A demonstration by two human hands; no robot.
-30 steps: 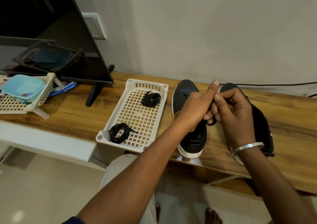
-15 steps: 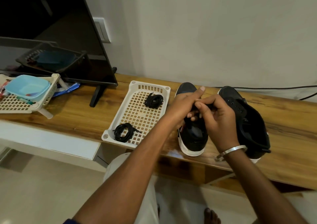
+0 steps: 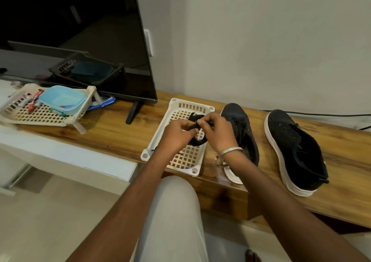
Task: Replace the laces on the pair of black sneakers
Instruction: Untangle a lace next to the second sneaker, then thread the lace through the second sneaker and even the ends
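Observation:
Two black sneakers with white soles stand on the wooden shelf. The left sneaker [image 3: 244, 129] still has a lace in it; the right sneaker [image 3: 295, 151] shows bare eyelets. Both my hands are over the white lattice tray [image 3: 191, 162]. My left hand [image 3: 177, 134] and my right hand [image 3: 217, 133] pinch a coiled black lace [image 3: 197, 141] between them, just above the tray. Another black lace bundle [image 3: 193, 118] peeks out behind my fingers at the tray's far end. My left arm hides most of a further lace near the tray's front.
A television [image 3: 80, 41] stands at the left on the wooden shelf [image 3: 120, 133]. A second lattice tray [image 3: 40, 115] holds a light blue container [image 3: 62, 100] and small items. A black cable [image 3: 321, 114] runs along the wall behind the sneakers.
My hands moved left from the sneakers to over the white tray, carrying the coiled black lace. The view shifted left and the right sneaker now stands apart from my hands.

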